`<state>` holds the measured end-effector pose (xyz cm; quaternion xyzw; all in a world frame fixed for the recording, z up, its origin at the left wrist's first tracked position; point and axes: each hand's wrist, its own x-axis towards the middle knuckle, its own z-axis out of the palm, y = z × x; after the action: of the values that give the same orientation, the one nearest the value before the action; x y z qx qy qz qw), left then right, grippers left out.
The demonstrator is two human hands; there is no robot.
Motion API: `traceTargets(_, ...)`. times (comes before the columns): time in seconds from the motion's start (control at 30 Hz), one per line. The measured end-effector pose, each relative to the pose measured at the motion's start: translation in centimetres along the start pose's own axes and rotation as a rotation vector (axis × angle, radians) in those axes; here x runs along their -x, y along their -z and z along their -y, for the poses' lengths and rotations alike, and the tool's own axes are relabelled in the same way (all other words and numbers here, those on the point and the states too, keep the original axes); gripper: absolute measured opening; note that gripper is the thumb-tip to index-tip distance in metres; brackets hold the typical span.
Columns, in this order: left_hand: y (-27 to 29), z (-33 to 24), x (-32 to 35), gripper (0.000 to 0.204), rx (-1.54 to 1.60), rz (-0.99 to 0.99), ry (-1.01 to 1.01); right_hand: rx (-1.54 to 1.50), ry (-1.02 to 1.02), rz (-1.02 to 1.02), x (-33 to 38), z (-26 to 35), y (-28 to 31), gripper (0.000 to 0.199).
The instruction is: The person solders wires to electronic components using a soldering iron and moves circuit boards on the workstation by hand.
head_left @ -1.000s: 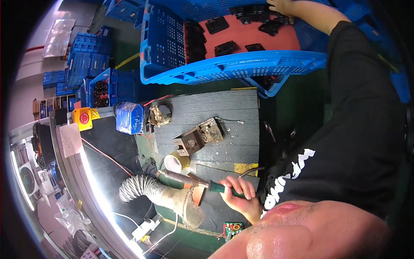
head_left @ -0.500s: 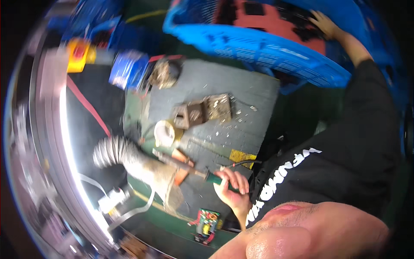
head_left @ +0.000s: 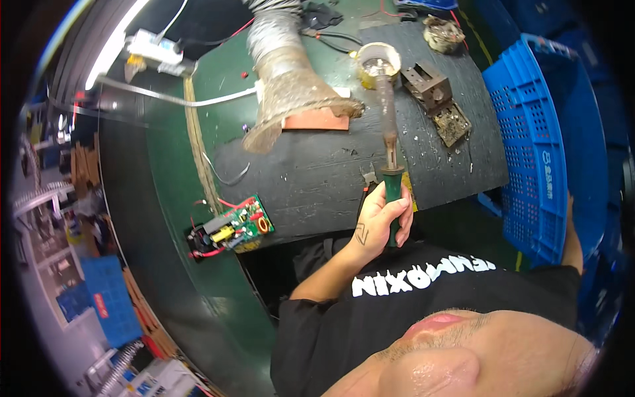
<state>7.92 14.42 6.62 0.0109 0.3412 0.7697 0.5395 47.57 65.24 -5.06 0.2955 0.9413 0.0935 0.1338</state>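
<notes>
My left hand [head_left: 387, 215] is closed round the green handle of a large soldering iron [head_left: 387, 119], its shaft pointing to the far side of the bench. The iron's tip is at the mouth of a round cream-coloured pot [head_left: 393, 58]; whether it touches the inside, I cannot tell. To the pot's right sits a worn metal stand [head_left: 428, 87] with a dirty tray [head_left: 452, 123] joined to it. My right forearm [head_left: 573, 241] reaches to the blue crate [head_left: 536, 155] at the right, whose wall hides that hand. A green circuit board [head_left: 254, 221] with wires lies at the bench's near left.
A flared fume duct [head_left: 291, 86] hangs over the bench beside an orange block [head_left: 317, 120]. Pliers [head_left: 366, 182] lie near my left hand. A power strip [head_left: 155, 49] and white cable are at the far left. A crumpled rag [head_left: 443, 34] sits at the back right.
The view has swung toward the left side of the bench. The iron's tip has come from beside the duct to the pot. My right hand, seen earlier over black parts in the crate, is now hidden.
</notes>
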Motion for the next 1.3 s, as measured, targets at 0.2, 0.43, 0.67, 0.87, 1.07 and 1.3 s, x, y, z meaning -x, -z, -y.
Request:
traceTargets(0.2, 1.1, 0.0, 1.1, 0.011, -0.042, 0.147, -0.027, -0.048, -0.096, 0.25, 1.3, -1.7, 5.6, 0.066)
traceTargets(0.43, 1.1, -1.6, 2.2, 0.011, -0.09, 0.168, -0.067, -0.222, -0.273, 0.477, 5.3, -7.7, 4.1, 0.062)
traceTargets(0.67, 2.5, -2.7, 3.6, 0.01, -0.107, 0.222, -0.045, -0.075, -0.215, -0.279, 9.6, -8.6, 13.1, 0.064)
traceTargets(0.87, 4.0, -4.0, 5.9, 0.008, -0.075, 0.25, -0.11, 0.123, -0.098, -0.615, 8.5, -3.0, 29.4, 0.065)
traceTargets(1.07, 7.2, -5.5, 8.6, 0.006, 0.104, 0.237, -0.246, 0.179, 0.382, -0.669, 0.4, 19.7, 42.5, 0.068)
traceTargets(1.3, 10.3, -6.4, 11.9, 0.008, 0.071, 0.149, -0.379, -0.093, 0.887, -0.704, -16.8, 46.2, 48.8, 0.074)
